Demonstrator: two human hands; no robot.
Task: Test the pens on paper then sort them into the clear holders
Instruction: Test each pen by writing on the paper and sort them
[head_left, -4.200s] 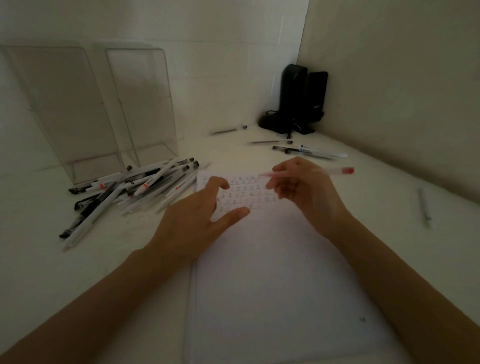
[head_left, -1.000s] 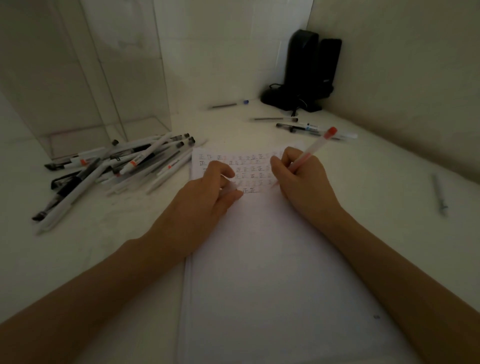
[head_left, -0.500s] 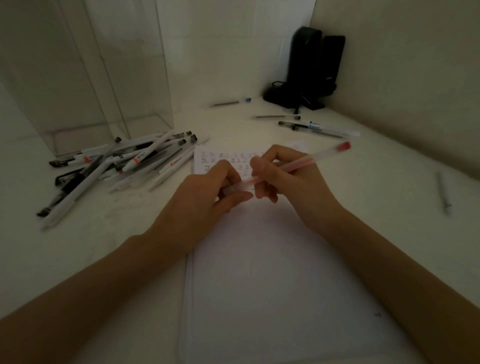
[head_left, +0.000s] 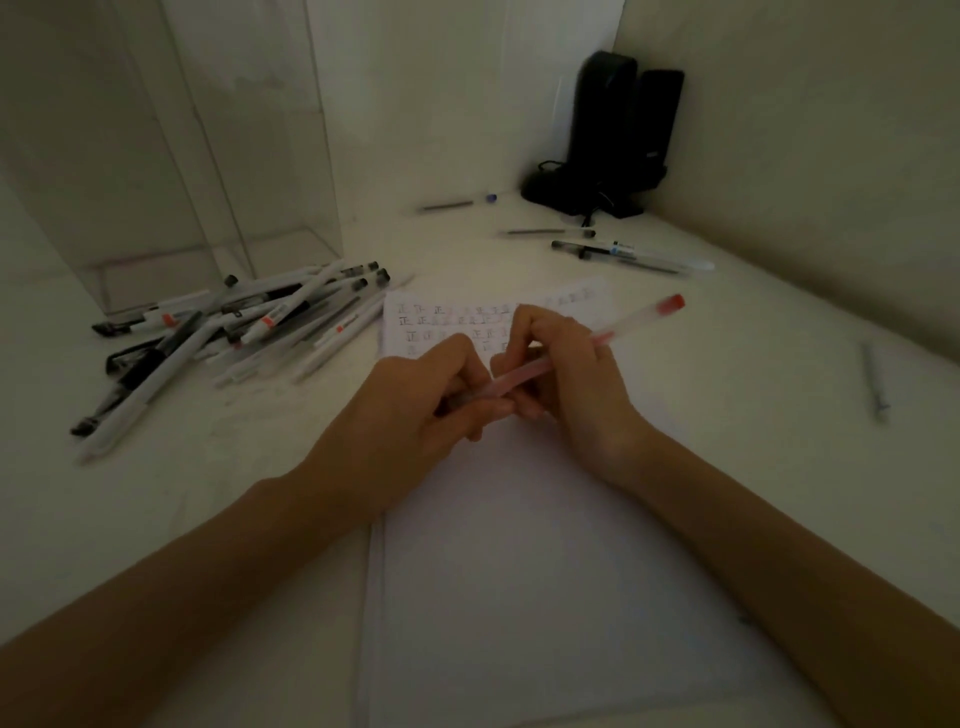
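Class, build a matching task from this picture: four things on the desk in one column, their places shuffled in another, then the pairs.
1 red pen
2 pile of pens
3 black speakers
4 lone grey pen

A in the far corner
B held between left hand and right hand
C alone, far right
D in front of the clear holders

Pairs: 1-B, 2-D, 3-A, 4-C

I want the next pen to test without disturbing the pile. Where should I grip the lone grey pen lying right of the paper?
Pinch the grey pen at mid-barrel, coming down from above and closing across its width. It lies flat and alone on the table, lengthwise away from you, so both long sides are open.
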